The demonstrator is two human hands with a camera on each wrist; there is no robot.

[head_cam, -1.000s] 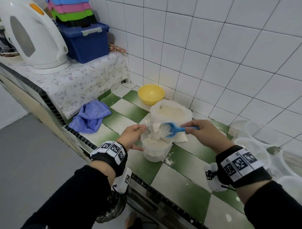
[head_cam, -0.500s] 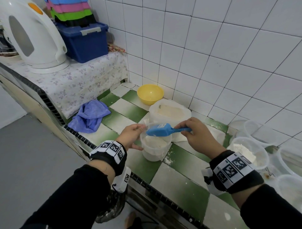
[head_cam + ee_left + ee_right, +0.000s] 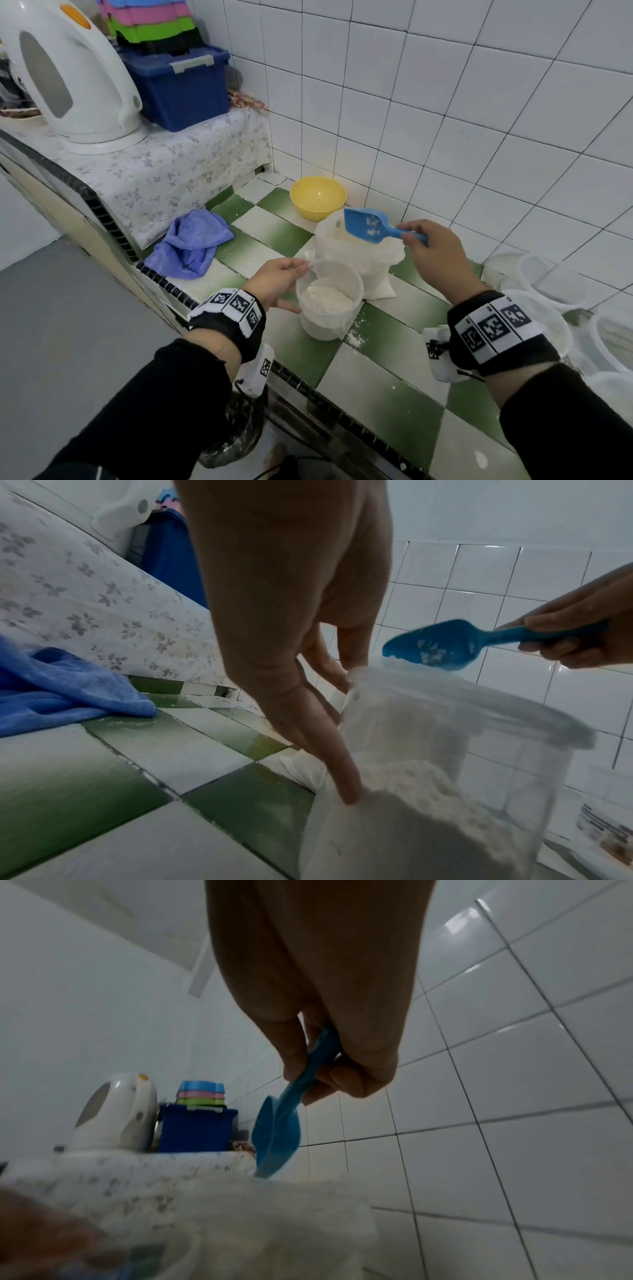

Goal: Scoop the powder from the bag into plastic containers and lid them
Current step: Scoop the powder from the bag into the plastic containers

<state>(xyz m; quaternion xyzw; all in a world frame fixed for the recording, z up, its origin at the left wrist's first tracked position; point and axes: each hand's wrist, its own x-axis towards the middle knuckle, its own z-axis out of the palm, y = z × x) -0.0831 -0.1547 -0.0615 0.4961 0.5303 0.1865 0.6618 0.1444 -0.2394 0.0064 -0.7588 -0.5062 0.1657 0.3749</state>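
A clear plastic container (image 3: 329, 298), partly filled with white powder, stands on the green-and-white tiled counter. My left hand (image 3: 295, 285) grips its left side, fingers at the rim and thumb lower on the wall; the left wrist view shows those fingers (image 3: 342, 777) lying along the container (image 3: 462, 750). Behind it stands the open powder bag (image 3: 356, 263). My right hand (image 3: 412, 238) pinches the handle of a blue scoop (image 3: 366, 226), held above the bag's mouth with only powder traces inside. From the right wrist, the scoop (image 3: 277, 1139) hangs from my right hand (image 3: 318, 1069).
A yellow bowl (image 3: 317, 197) sits by the wall behind the bag. A blue cloth (image 3: 191, 243) lies to the left. Several empty clear containers (image 3: 548, 284) crowd the right side. A white kettle (image 3: 68, 75) and blue box (image 3: 178, 85) stand on the raised shelf. Spilled powder (image 3: 352, 339) dots the tiles.
The scoop tipped its powder into the container, then rose and moved back over the bag, now nearly empty. My left hand has stayed on the container.
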